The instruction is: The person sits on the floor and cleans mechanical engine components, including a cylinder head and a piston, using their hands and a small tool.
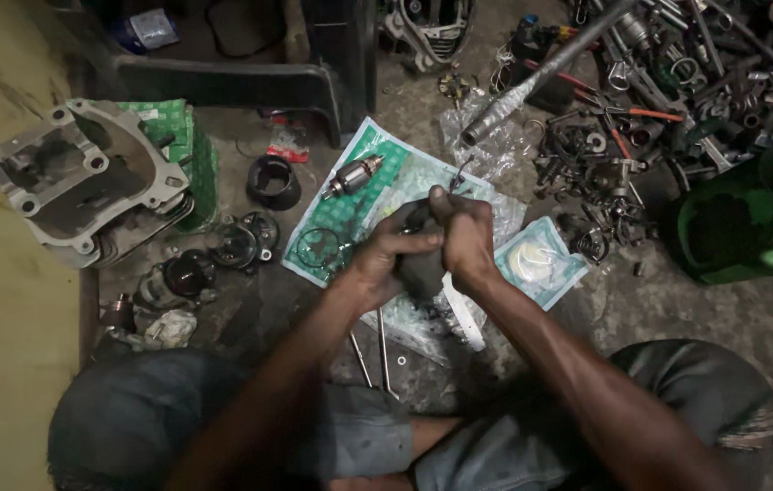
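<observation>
Both my hands meet over the floor at the middle of the head view. My left hand [384, 259] wraps a dark, greasy cylindrical part [422, 271], likely a small motor housing. My right hand [464, 238] grips the same part from above, fingers closed over its top. Beneath them lies a green-and-white plastic packet sheet [350, 211] with a small motor armature [353, 176] resting on it. Two thin metal rods [370, 350] lie on the floor just below my hands.
A grey metal engine casing [86, 177] sits at the left on a green box. Round dark parts [243, 244] lie near it. A metal pipe [532, 82] and a heap of tools and scrap [668, 91] fill the upper right. A green container [750, 223] stands right.
</observation>
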